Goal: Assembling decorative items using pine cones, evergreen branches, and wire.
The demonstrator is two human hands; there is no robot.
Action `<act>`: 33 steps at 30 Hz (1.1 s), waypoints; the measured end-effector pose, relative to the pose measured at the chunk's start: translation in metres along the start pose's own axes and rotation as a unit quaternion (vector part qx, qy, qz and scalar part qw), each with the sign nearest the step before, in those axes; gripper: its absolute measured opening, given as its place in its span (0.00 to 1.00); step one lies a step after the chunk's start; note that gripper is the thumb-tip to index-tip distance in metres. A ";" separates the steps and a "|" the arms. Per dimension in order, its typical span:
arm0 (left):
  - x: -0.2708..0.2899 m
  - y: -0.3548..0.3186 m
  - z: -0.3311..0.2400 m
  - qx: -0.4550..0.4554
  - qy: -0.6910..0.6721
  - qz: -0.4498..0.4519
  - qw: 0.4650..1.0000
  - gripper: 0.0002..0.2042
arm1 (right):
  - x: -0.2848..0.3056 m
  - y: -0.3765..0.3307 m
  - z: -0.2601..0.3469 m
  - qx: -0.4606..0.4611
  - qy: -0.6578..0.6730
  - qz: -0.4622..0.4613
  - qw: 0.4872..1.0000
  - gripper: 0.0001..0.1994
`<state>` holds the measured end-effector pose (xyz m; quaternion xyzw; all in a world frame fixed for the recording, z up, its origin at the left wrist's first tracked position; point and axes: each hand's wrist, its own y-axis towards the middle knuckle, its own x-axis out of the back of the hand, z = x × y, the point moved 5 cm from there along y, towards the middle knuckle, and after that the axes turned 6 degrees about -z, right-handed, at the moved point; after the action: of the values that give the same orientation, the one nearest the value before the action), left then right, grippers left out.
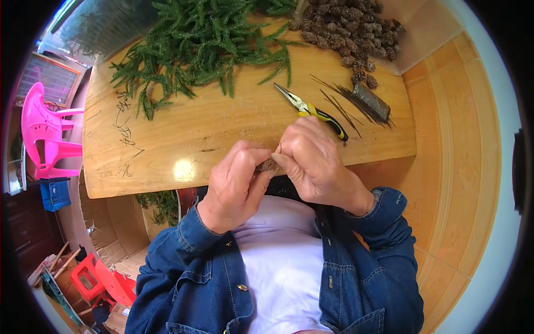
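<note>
Just over the table's near edge, my left hand (233, 183) is closed round a brown pine cone (268, 165), which its fingers partly cover. My right hand (311, 161) meets it there, thumb and forefinger pinched together beside the cone. A thin dark strand, which looks like wire, shows at that pinch. Beyond my right hand lie needle-nose pliers (311, 109) with yellow and black handles, jaws toward the far left. To their right are loose thin dark wires (340, 106) and a wrapped bundle of wires (371, 103).
Green artificial fir sprigs (206, 44) spread over the far side of the wooden table (167, 139). A heap of pine cones (353, 28) fills the far right corner. A tiled wall (445, 139) borders the right. At left stand a pink chair (47, 133) and an open cardboard box (111, 222).
</note>
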<state>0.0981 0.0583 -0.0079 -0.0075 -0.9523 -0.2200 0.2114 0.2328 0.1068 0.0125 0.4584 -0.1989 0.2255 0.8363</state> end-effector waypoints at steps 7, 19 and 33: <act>0.004 0.006 0.008 0.283 -0.286 0.087 0.911 0.12 | 0.014 0.005 0.010 0.032 0.012 0.028 0.999 0.07; -0.006 0.006 -0.004 -0.045 0.038 -0.005 0.998 0.11 | 0.006 -0.001 0.003 -0.117 0.018 -0.023 0.993 0.07; -0.004 -0.005 -0.003 -0.071 0.049 -0.060 0.994 0.11 | 0.005 -0.003 0.003 -0.194 0.017 0.044 0.980 0.07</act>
<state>0.1019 0.0533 -0.0092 0.0450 -0.9215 -0.2998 0.2428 0.2382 0.1034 0.0150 0.2743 -0.2447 0.2273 0.9018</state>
